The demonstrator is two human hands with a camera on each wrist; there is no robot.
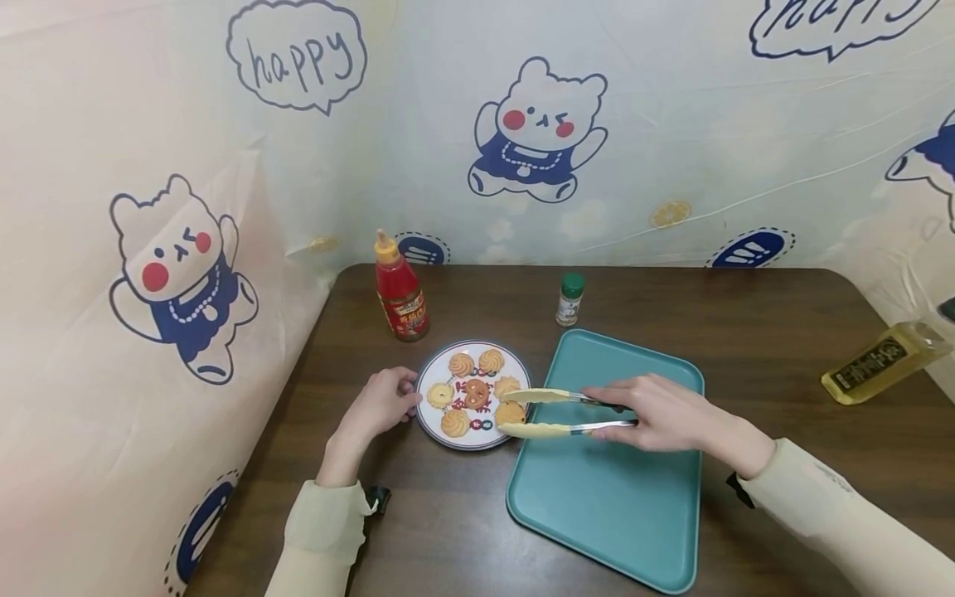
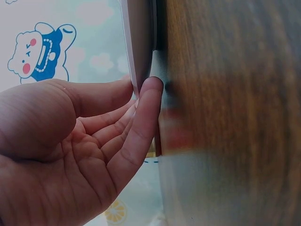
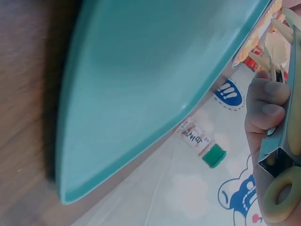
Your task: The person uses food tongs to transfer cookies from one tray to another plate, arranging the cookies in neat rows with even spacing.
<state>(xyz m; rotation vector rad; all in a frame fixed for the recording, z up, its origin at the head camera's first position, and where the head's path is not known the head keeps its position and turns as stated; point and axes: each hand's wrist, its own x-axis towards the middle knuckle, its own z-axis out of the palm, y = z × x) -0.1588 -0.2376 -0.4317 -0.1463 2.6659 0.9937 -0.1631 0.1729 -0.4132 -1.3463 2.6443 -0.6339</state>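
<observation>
A round white plate (image 1: 429,420) with a blue rim carries several cookies, one of them pretzel-shaped (image 1: 477,394). At its left edge my left hand (image 1: 380,402) pinches the rim; in the left wrist view the thumb lies against one face of the plate (image 2: 138,42) and a finger against the other. My right hand (image 1: 660,412) grips metal tongs (image 1: 548,429) with pale yellow tips. Those tips are spread over the plate's right side, with a round golden cookie (image 1: 511,413) between them; whether they touch it I cannot tell.
A teal tray (image 1: 619,489) lies under the tongs and right hand, close beside the plate. Behind stand a red sauce bottle (image 1: 403,300) with a yellow cap and a small green-capped shaker (image 1: 569,303). A bottle of yellow oil (image 1: 880,365) is at the far right.
</observation>
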